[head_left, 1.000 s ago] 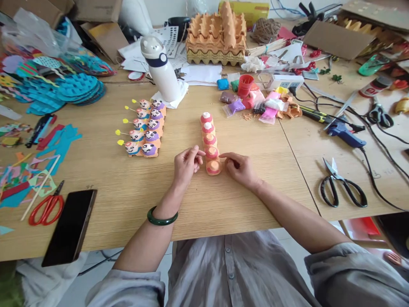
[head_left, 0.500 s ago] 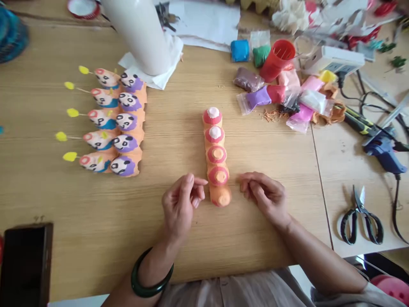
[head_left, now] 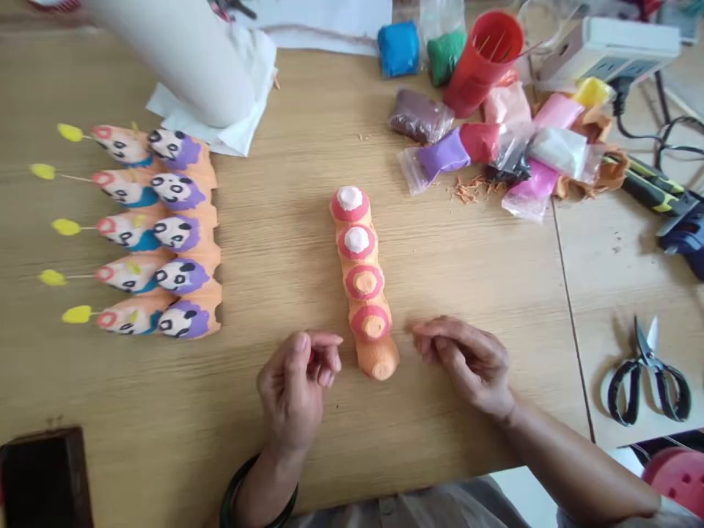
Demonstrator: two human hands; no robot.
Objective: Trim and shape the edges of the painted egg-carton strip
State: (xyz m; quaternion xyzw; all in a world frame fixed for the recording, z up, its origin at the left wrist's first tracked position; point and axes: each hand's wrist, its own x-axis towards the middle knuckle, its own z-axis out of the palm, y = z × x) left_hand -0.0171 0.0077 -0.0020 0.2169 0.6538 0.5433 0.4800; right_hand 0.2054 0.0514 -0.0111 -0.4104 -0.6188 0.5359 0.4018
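Note:
An orange egg-carton strip (head_left: 379, 257) lies lengthwise before me, bumps up. Its two far bumps have white tops with pink rings; the following two have pink rings around bare orange tops, and the nearest bump is plain orange. My left hand (head_left: 294, 385) is just left of the strip's near end, fingers curled and thumb against the index finger. A tiny red spot shows between these fingers, too small to name. My right hand (head_left: 467, 363) hovers to the right of the strip, thumb and fingers pinched together; anything inside is hidden. Neither hand touches the strip.
At left sits a carton piece with panda faces (head_left: 176, 231) and yellow-tipped sticks. Behind stands a white paper roll (head_left: 187, 59). Bagged clay (head_left: 445, 154), a red cup (head_left: 487, 62) and a power strip (head_left: 616, 48) are far right; scissors (head_left: 649, 374) lie nearer. A phone-like dark slab (head_left: 44, 477) lies at left.
The view has shifted and come closer, so the panda carton appears further left and the strip larger. Both hands keep nearly the same curled pose beside the strip.

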